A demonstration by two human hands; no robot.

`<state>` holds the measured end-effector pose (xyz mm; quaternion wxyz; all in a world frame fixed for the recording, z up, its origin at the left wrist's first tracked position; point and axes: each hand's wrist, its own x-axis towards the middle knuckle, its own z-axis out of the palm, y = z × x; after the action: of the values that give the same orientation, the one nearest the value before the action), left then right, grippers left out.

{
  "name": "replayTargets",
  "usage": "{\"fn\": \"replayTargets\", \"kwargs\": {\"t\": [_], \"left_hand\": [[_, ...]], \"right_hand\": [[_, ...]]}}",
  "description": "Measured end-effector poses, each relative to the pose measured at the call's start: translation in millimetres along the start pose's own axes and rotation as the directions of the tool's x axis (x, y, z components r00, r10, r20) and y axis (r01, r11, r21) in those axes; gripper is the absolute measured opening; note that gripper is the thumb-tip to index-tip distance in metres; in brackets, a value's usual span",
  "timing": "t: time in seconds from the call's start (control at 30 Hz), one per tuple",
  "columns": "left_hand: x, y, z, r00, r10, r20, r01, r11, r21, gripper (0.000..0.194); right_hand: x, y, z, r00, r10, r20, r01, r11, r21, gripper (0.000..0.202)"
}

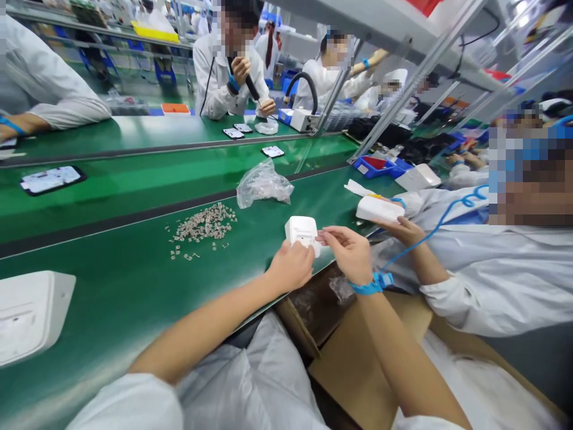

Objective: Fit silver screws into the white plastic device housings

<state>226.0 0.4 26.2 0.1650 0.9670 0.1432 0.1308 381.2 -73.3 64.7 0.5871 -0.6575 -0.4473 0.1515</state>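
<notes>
A white plastic housing [301, 227] stands on the green table near its front edge. My left hand [292, 266] rests against the housing's lower front, fingers curled over its face. At the housing's right side is my right hand [349, 251], thumb and fingertips pinched on something too small to make out, with a blue band on the wrist. To the left lies a loose pile of small metal parts [203, 224]. Behind the housing sits a clear plastic bag [265, 184]. Another white housing [31, 313] is at the left edge of the view.
A co-worker's hand [405, 232] at the right holds a white housing [379, 209]. A conveyor belt [179, 173] carrying dark-edged panels [52, 179] runs behind. Blue bins [373, 167] stand at the back right. An open cardboard box [353, 364] is below the table edge.
</notes>
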Motion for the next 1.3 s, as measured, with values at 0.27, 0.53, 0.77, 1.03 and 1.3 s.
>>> {"fn": "replayTargets", "kwargs": {"t": [0.27, 0.53, 0.77, 1.03, 1.3], "left_hand": [[-120, -46, -36.8, 0.996, 0.036, -0.077, -0.012, 0.957, 0.291, 0.043], [-134, -54, -38.1, 0.994, 0.002, -0.109, 0.017, 0.985, 0.175, 0.046], [-133, -55, -37.7, 0.99, 0.012, -0.142, 0.004, 0.994, 0.109, 0.045], [-133, -53, -37.8, 0.989, 0.019, -0.148, -0.003, 0.994, 0.109, 0.047], [-133, -56, -33.0, 0.969, 0.171, -0.178, -0.144, 0.978, 0.153, 0.058]], "right_hand": [[2, -9, 78, 0.776, -0.354, 0.522, 0.531, 0.813, -0.239, 0.011], [-5, -7, 97, 0.692, -0.251, 0.677, 0.613, 0.7, -0.367, 0.012], [-9, -12, 100, 0.686, -0.25, 0.683, 0.635, 0.663, -0.396, 0.016], [0, -16, 104, 0.616, -0.164, 0.771, 0.681, 0.604, -0.415, 0.012], [-2, -29, 110, 0.592, -0.113, 0.798, 0.76, 0.408, -0.506, 0.014]]}}
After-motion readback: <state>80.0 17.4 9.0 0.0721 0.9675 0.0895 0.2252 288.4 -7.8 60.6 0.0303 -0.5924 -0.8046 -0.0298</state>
